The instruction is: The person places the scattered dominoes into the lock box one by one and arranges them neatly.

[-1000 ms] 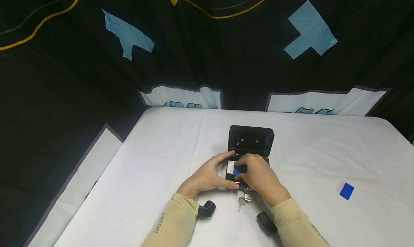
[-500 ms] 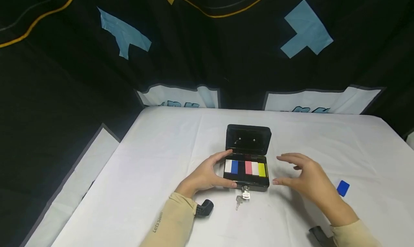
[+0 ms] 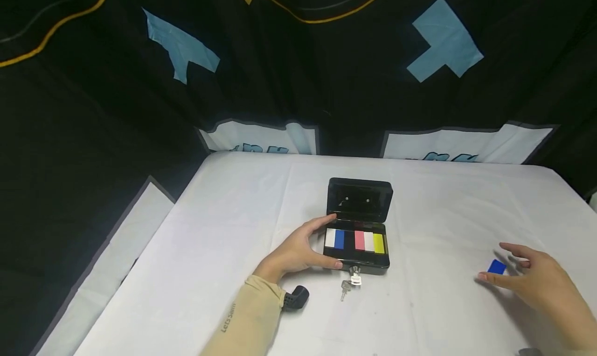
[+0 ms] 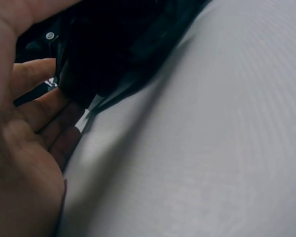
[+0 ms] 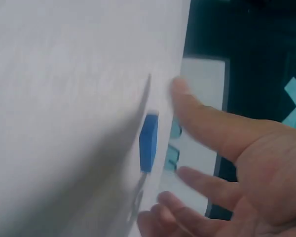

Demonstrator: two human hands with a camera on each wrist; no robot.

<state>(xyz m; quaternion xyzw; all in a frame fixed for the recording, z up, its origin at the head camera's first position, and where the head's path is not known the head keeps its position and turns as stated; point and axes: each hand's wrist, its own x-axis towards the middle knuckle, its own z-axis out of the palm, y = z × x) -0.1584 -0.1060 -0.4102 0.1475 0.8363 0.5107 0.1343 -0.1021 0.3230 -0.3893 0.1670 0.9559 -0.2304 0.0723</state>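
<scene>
A small black cash box [image 3: 364, 267] stands with its lid [image 3: 360, 200] raised. My left hand [image 3: 296, 250] holds its left end, thumb at the front edge and fingers toward the hinge; the left wrist view shows the fingers against the dark box wall. Coloured blocks fill slots inside: a white and a blue block [image 3: 339, 239] at left, then a dark gap, then a pink block [image 3: 359, 240], another white one and a yellow block [image 3: 379, 243]. Far right, my right hand [image 3: 541, 275] reaches around a loose blue block [image 5: 148, 142], thumb and fingers spread and apart from it.
A keyed lock with hanging keys [image 3: 345, 287] sticks out from the box's front. The white tablecloth [image 3: 224, 205] covers the table, which ends at a dark curtain [image 3: 354, 76] behind. A black wrist device [image 3: 296, 298] sits by the left sleeve.
My right hand has left the inside of the box and swung right, opened, to the loose blue block. The left hand stays at the box, which has not moved.
</scene>
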